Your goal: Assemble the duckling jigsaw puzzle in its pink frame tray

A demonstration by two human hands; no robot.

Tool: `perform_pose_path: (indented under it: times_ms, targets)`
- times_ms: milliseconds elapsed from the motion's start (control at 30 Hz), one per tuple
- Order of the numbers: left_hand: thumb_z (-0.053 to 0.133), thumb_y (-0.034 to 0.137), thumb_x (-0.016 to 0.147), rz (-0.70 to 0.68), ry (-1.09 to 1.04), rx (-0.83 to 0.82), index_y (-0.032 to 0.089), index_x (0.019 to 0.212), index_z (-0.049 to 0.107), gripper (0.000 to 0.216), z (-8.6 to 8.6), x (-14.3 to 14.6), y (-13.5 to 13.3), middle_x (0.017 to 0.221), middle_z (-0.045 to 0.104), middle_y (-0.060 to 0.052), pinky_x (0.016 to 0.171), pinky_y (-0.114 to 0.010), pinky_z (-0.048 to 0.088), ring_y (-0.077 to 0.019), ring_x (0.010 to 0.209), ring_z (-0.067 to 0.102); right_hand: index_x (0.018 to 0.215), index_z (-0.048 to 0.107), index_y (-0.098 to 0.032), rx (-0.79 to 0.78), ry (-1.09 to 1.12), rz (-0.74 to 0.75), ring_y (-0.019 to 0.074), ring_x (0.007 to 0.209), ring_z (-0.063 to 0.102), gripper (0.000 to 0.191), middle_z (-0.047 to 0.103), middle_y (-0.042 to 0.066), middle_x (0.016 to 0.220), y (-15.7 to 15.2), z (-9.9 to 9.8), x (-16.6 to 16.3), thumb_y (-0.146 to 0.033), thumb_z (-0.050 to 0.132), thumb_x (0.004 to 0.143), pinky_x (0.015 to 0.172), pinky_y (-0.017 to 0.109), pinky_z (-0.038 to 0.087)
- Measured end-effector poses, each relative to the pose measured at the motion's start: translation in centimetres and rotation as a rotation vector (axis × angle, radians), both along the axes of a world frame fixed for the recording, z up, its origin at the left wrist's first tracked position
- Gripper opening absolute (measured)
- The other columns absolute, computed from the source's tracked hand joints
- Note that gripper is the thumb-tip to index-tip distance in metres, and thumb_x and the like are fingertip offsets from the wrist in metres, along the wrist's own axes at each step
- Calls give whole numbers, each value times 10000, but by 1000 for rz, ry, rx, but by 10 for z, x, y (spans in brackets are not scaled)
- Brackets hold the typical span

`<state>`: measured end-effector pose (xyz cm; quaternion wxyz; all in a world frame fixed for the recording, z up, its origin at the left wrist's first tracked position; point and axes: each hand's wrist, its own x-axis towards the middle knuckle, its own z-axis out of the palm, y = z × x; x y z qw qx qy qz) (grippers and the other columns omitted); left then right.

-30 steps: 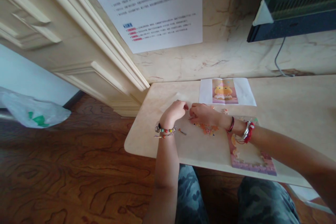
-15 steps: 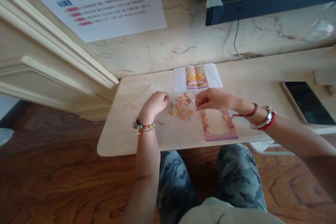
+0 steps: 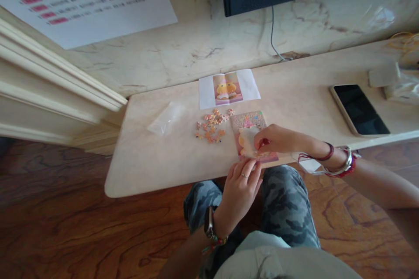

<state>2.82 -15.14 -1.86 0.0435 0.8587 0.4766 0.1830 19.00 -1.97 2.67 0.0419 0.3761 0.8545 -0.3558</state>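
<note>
One puzzle (image 3: 249,121) lies beneath the right hand (image 3: 278,138), by the left hand (image 3: 238,188); I cannot tell either grip's state.

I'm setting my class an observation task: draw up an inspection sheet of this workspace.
Surface: pale table, one rounded corner in view.
Working things: loose puzzle pieces; partly filled puzzle; printed picture sheet behind the pieces.
Clutter: clear plastic bag left of the pieces; phone farther right.
Hands: right hand over the puzzle, fingertips partly hidden, grip unclear; left hand at its near edge.
Cables: thin cord hanging against the wall.
Surroundings: paper notice on the wall; wood-patterned floor.
</note>
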Motion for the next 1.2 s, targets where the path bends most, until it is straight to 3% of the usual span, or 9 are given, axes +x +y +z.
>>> perform_pose_path:
  times_ms: [233, 400, 567, 667, 833, 967, 1033, 1200]
  targets:
    - [420, 213, 856, 37, -42, 14, 162, 1207, 468, 359, -14, 4, -1, 1198, 511, -89, 971, -375, 406, -215, 1136, 452, 733, 671, -162, 62, -7, 32, 93, 563, 533, 154, 641, 13, 651, -2, 7, -3, -155, 522, 695, 510, 181, 356]
    - [432, 212, 851, 40, -31, 21, 149, 1210, 468, 367, -12, 5, -2, 1188, 523, -90, 968, -372, 412, -214, 1116, 462, 731, 663, -157, 118, -61, 83, 96, 564, 539, 142, 642, 27, 646, -5, 9, -7, -136, 524, 712, 516, 188, 351]
    - [424, 198, 846, 15, 18, 43, 144, 1217, 454, 376, -9, 6, -2, 1236, 497, -98, 953, -398, 413, -225, 1105, 460, 706, 641, -148, 272, -78, 142, 133, 629, 558, 135, 636, 56, 683, -8, -1, -9, -118, 511, 727, 574, 229, 376]
    - [429, 219, 842, 21, 16, 40, 150, 1210, 457, 375, -9, 7, -1, 1232, 498, -107, 929, -412, 420, -230, 1080, 469, 694, 629, -141, 305, -51, 105, 137, 641, 557, 149, 628, 60, 693, -14, -9, -6, -122, 496, 759, 598, 238, 393]
    - [449, 231, 835, 36, -20, 15, 146, 1175, 477, 351, -4, 10, 4, 1196, 517, -110, 914, -426, 415, -237, 1065, 464, 727, 618, -153, 375, 177, 61, 154, 720, 549, 184, 600, 68, 730, -32, -17, 9, -218, 476, 825, 663, 257, 435]
    - [440, 216, 841, 58, -126, -47, 168, 1107, 517, 281, 0, 10, 10, 1134, 556, -66, 935, -403, 406, -226, 1081, 451, 831, 618, -168, 532, 339, -142, 163, 797, 553, 218, 600, 87, 823, -51, -24, 28, -207, 406, 862, 723, 291, 458]
    - [439, 195, 842, 56, -177, -61, 186, 1091, 525, 264, 1, 7, 13, 1118, 561, -55, 948, -389, 404, -212, 1088, 453, 925, 610, -179, 586, 354, -195, 182, 861, 552, 188, 595, 101, 905, -59, -30, 36, -240, 452, 844, 768, 328, 463]
    - [432, 169, 850, 131, -230, -48, 194, 1114, 505, 275, 0, -10, 20, 1141, 526, -84, 927, -360, 432, -186, 1070, 483, 1141, 519, -212, 645, 277, -182, 222, 1019, 517, 328, 559, 116, 1113, -69, -46, 46, -286, 497, 822, 855, 397, 440]
